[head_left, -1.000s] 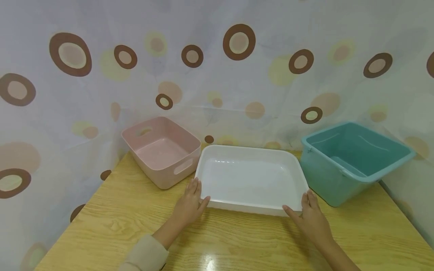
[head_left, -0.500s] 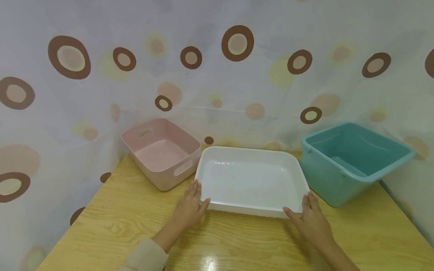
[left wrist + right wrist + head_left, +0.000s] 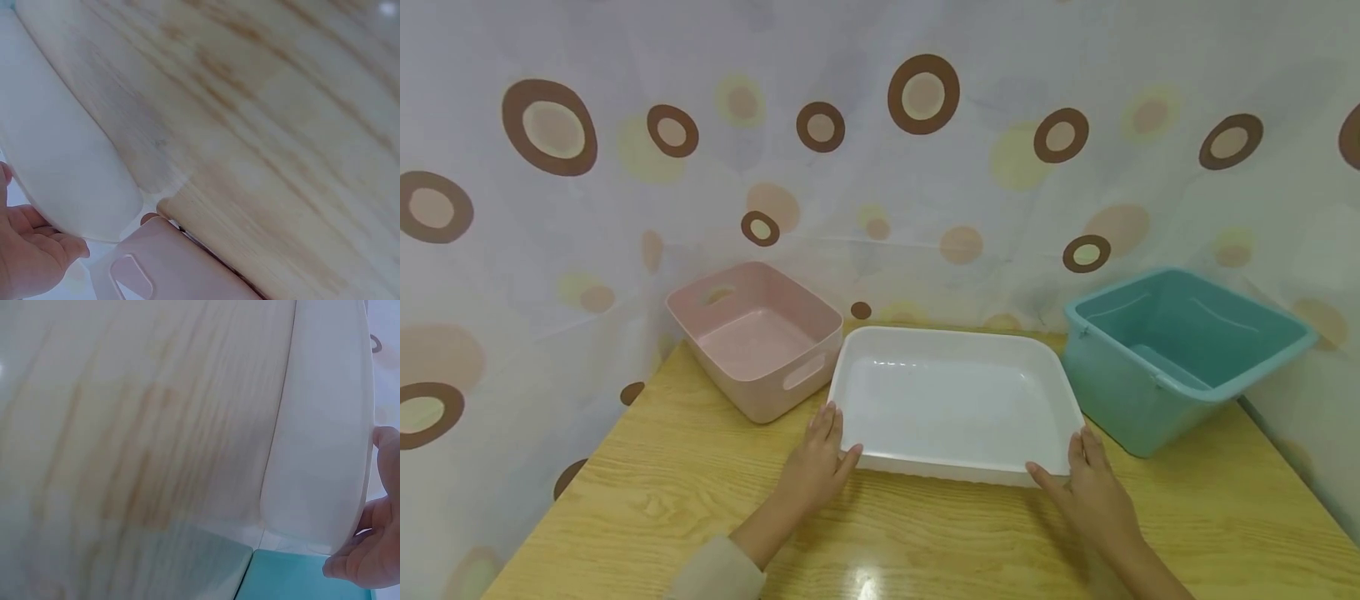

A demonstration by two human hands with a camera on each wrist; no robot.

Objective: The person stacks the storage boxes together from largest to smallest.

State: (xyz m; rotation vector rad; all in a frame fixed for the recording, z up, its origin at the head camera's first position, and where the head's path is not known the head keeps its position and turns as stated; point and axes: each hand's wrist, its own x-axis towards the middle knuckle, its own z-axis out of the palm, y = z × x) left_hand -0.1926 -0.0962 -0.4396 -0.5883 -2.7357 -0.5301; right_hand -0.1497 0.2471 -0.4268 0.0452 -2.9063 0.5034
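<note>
A white rectangular tray (image 3: pixel 936 400) with a rounded rim sits on the wooden table in the middle of the head view. At its near left corner my left hand (image 3: pixel 815 458) grips the rim, thumb toward the front edge and fingers along the side. The opposite near corner is held by my right hand (image 3: pixel 1093 492) in a mirrored way. From the left wrist, the fingertips of the left hand (image 3: pixel 37 253) lie against the tray's outer wall (image 3: pixel 62 137). In the right wrist view, my right hand (image 3: pixel 378 528) bends round the corner of the tray wall (image 3: pixel 319 425).
Left of the tray stands a pink basket (image 3: pixel 760 400) with handle slots, close to the tray's side. A teal bin (image 3: pixel 1120 392) is on the right, near the tray's far right corner. A dotted curtain (image 3: pixel 850 183) hangs behind the wooden table (image 3: pixel 925 542).
The white tray has come very slightly toward me with both hands on its corners. The pink basket and teal bin have stayed in place.
</note>
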